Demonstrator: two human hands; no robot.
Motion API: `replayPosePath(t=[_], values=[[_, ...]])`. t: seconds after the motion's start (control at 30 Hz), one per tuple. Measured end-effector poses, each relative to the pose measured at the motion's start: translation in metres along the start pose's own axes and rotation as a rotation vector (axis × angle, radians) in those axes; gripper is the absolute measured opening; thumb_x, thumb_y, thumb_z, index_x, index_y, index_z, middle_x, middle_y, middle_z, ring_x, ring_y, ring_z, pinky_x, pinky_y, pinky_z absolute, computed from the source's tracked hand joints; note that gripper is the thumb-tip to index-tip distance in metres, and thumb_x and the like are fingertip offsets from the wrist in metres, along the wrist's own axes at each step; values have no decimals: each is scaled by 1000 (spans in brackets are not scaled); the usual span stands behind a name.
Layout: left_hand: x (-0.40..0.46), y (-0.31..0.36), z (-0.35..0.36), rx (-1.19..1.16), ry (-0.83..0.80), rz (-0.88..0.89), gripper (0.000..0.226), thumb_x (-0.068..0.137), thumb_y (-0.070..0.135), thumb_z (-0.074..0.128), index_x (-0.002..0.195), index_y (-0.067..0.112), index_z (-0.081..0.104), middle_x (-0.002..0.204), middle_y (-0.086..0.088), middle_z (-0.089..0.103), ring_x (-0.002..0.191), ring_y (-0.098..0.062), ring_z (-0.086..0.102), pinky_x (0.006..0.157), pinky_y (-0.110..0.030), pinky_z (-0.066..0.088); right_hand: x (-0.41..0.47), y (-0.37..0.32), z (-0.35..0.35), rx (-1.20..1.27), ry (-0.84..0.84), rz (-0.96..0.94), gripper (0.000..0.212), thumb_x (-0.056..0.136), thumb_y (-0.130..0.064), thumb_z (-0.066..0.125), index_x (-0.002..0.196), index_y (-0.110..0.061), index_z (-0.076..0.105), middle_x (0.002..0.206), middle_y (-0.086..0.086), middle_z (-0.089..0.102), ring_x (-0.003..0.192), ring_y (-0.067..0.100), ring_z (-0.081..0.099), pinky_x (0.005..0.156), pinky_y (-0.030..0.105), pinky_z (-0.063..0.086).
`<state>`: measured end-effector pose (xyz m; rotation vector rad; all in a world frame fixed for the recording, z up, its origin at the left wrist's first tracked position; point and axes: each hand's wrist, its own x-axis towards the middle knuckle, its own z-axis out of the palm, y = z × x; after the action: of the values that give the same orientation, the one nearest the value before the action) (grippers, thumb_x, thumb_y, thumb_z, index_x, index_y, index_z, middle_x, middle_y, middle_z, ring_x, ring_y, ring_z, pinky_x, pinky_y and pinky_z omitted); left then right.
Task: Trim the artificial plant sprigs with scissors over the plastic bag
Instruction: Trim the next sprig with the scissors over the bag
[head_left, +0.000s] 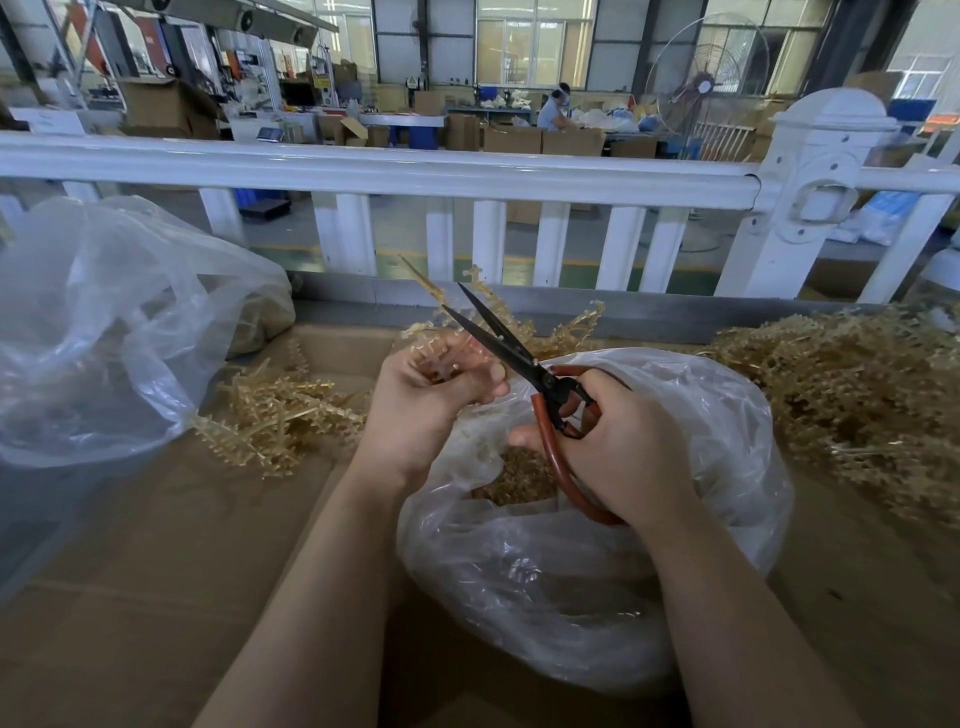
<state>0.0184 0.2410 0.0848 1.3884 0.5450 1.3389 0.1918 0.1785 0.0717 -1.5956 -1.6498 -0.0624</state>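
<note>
Tan sprig is being pinched at centre frame by left hand; scissors, blades parted, are being gripped by right hand above plastic bag, likely so trimmings are being caught.

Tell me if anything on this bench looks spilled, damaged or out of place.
Nothing stands out. The left hand holds a sprig above the open plastic bag, the right hand grips the scissors, blades open, and the trimmings sit inside the bag.
</note>
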Motion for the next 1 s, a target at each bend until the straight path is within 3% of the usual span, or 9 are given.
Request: replayPosePath(t=[0.07, 0.27, 0.4, 0.5, 0.6, 0.73, 0.87, 1.0], values=[[0, 1, -1, 11, 1, 3, 6, 82, -15, 67, 85, -10, 64, 73, -14, 66, 68, -21, 64, 68, -28, 52, 0, 1, 0, -5, -6, 2, 81, 62, -100, 35, 90, -29, 63, 71, -25, 57, 66, -4, 57, 59, 14, 44], [-1, 2, 4, -51, 23, -21, 16, 78, -16, 68, 78, -1, 63, 73, -12, 67, 72, -22, 66, 72, -30, 54, -1, 4, 0, -51, 6, -15, 74, 66, -93, 41, 88, -26, 63, 73, -18, 63, 66, -1, 59, 58, 11, 43], [0, 3, -1, -206, 33, -162, 11, 77, 10, 68, 88, 7, 65, 80, -7, 69, 76, -21, 66, 76, -33, 53, 0, 3, 0, -44, 14, -21, 75, 65, -96, 38, 86, -28, 62, 71, -21, 61, 64, -3, 57, 57, 10, 41], [-1, 3, -3, -226, 17, -169, 6, 86, 18, 71, 85, 12, 71, 78, -5, 70, 72, -17, 66, 76, -31, 53, 0, 2, -1, -24, 40, -20, 80, 68, -97, 33, 86, -26, 65, 68, -24, 56, 63, -7, 55, 58, 7, 39], [-1, 4, 0, -217, 13, -132, 6, 82, 15, 68, 81, 13, 74, 74, -4, 69, 72, -16, 64, 75, -29, 53, -1, 0, -2, -15, 39, -6, 80, 69, -98, 29, 85, -27, 63, 66, -29, 50, 62, -10, 52, 57, 4, 35], [-2, 4, 0, -142, 23, -65, 3, 82, 8, 69, 80, 9, 71, 72, -5, 66, 70, -17, 60, 73, -28, 52, 1, 3, -1, 33, -6, 31, 68, 64, -93, 47, 100, -37, 60, 80, -31, 57, 73, -8, 56, 61, 11, 42], [-2, 3, 0, -78, 49, -31, 14, 88, 1, 66, 80, 10, 70, 72, -3, 66, 70, -15, 61, 73, -27, 51, 0, 4, -3, -15, -45, 47, 74, 63, -93, 47, 100, -30, 60, 85, -20, 64, 75, 1, 61, 63, 18, 50], [-1, 2, -2, -78, 45, -29, 2, 85, 6, 69, 84, 7, 67, 74, -3, 65, 71, -14, 59, 71, -23, 51, -1, 1, -4, -69, -75, 22, 76, 62, -94, 41, 94, -28, 58, 79, -22, 59, 70, -2, 57, 58, 11, 39]])
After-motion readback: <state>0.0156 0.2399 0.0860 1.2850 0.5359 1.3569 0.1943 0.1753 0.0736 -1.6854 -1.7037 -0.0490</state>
